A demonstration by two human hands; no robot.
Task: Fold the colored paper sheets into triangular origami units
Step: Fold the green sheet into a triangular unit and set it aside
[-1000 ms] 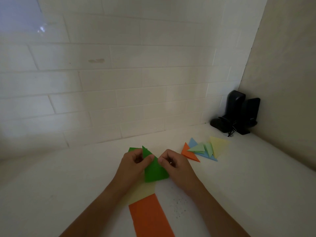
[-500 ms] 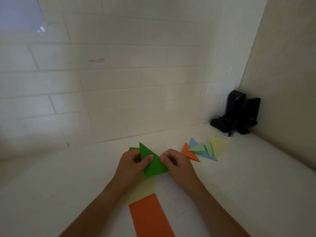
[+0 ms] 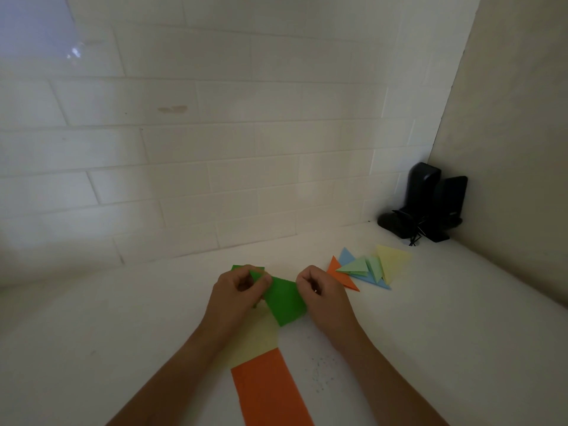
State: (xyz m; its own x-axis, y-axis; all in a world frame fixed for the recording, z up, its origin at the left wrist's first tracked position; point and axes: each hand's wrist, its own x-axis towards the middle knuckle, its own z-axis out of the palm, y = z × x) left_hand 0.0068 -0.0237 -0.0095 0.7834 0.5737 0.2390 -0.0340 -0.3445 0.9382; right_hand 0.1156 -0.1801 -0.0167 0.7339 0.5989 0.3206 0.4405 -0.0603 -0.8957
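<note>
Your left hand (image 3: 238,290) and your right hand (image 3: 319,290) both pinch the green paper (image 3: 284,299) between them, just above the white desk (image 3: 430,333). Your fingers are curled tight on its top corners. Another bit of green (image 3: 238,267) peeks out behind your left hand, and you cannot tell its shape. Under your left wrist lies a pale yellow sheet (image 3: 255,342), partly hidden by your arm. Closer to you is an orange sheet (image 3: 270,395), cut off at the bottom edge. Past your right hand sits a pile of folded triangles (image 3: 368,269), orange, blue, green and yellow, overlapping. Far behind them, in the corner, stands a dark black thing (image 3: 427,204), too dim to make out.
</note>
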